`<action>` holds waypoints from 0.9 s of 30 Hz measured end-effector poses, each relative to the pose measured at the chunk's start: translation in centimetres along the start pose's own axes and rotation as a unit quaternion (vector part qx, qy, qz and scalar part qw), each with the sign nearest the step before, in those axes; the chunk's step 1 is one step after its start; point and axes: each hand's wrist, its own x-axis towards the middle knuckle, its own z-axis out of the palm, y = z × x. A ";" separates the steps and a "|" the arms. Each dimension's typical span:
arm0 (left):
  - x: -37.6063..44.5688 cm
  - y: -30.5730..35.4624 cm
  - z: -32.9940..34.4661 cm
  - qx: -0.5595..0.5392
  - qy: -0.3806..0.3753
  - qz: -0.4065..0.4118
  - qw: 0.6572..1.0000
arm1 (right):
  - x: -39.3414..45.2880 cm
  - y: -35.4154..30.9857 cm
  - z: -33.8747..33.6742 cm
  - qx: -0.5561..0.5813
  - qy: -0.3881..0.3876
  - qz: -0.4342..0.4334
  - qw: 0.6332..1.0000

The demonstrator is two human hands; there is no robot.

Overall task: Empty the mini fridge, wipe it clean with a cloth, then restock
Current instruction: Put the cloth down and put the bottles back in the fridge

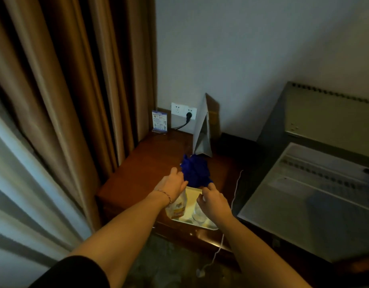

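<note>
Head view: both hands at blue cloth (195, 172) on wood table (138, 173), left hand (172, 185) w/ fingers closing on its left edge, right hand (213, 199) pinching its near corner — likely picking up cloth for wiping step. Fridge (316, 183) sitting open at right, so next needing lift clear of tray (193, 196), snack bag (177, 206) & glasses (199, 212) just below. Room tight: curtain (65, 100) left, paper bag (202, 132) behind, table edge near.
</note>
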 end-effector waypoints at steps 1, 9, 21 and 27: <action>-0.3 1.3 0.0 0.010 0.005 0.007 1.000 | -0.8 0.7 -0.7 0.001 0.008 -0.002 1.000; -3.3 11.2 1.6 0.029 0.034 0.022 0.999 | -8.1 9.9 -5.5 0.047 0.030 0.025 0.998; -3.5 25.5 6.5 0.044 -0.021 0.077 0.996 | -15.6 22.4 -9.4 0.064 0.084 0.107 0.989; -1.1 30.1 6.7 0.034 -0.037 0.148 0.988 | -15.5 25.7 -11.3 0.048 0.095 0.166 0.980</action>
